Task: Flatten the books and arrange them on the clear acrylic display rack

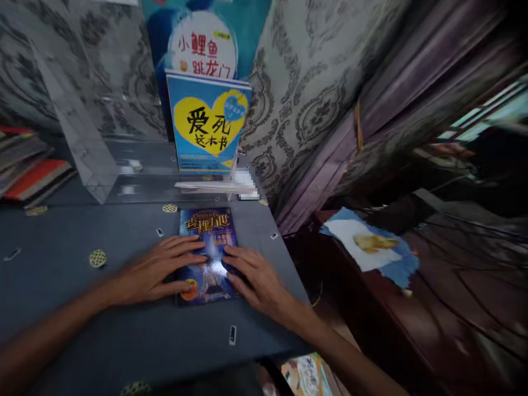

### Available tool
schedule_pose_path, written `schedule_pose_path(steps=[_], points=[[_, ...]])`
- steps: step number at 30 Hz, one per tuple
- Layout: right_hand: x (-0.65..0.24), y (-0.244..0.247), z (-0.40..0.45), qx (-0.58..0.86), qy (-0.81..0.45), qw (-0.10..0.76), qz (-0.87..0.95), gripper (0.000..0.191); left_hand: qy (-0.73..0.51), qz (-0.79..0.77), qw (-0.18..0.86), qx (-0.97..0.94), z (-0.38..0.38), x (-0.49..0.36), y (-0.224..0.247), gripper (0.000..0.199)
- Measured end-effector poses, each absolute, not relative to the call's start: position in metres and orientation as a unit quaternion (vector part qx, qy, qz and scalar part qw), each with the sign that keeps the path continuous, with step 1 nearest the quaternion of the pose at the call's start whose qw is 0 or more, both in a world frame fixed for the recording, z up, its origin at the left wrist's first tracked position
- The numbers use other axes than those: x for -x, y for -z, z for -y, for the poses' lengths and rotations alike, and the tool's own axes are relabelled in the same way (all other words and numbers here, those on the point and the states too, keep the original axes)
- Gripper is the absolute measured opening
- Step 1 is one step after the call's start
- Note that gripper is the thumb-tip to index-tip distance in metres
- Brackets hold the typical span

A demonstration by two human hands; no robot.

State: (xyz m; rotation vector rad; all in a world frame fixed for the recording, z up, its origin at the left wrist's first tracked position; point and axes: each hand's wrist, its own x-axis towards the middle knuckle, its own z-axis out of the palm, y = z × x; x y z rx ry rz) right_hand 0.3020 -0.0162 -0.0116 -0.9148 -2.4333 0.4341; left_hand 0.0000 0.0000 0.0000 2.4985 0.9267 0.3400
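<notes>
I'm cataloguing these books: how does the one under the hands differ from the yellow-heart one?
The dark blue book lies flat; the yellow-heart book stands up. The left hand and right hand rest on the dark blue book; neither touches the yellow-heart book. The dark blue book's title is golden; the yellow-heart book's main title is black. Both covers show blue and Chinese characters.

Dim, glare on book (213, 254), blurred edges

The book (214, 254) has a shiny paper cover. The stand (93, 159) is clear, smooth plastic. The tabletop (165, 338) looks smooth and dull. The curtain (319, 179) looks like cloth.
</notes>
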Motion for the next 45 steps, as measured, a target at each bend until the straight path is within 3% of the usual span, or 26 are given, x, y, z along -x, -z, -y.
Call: schedule_pose_path(steps=[8, 16, 27, 45], points=[[-0.275, 0.02, -0.035, 0.405, -0.164, 0.276, 0.856, 0.034, -0.122, -0.341, 0.223, -0.905, 0.0, -0.001, -0.002, 0.049], [-0.258, 0.009, -0.06, 0.483, -0.166, 0.23, 0.828, 0.037, -0.134, -0.368, 0.218, -0.894, -0.005, 0.001, 0.006, 0.051], [-0.253, 0.012, -0.059, 0.498, -0.153, 0.227, 0.823, 0.039, -0.208, -0.519, 0.11, -0.822, -0.042, 0.003, 0.026, 0.071], [-0.253, 0.008, -0.057, 0.514, -0.139, 0.194, 0.824, 0.042, -0.238, -0.508, 0.096, -0.822, -0.042, 0.002, 0.032, 0.056]])
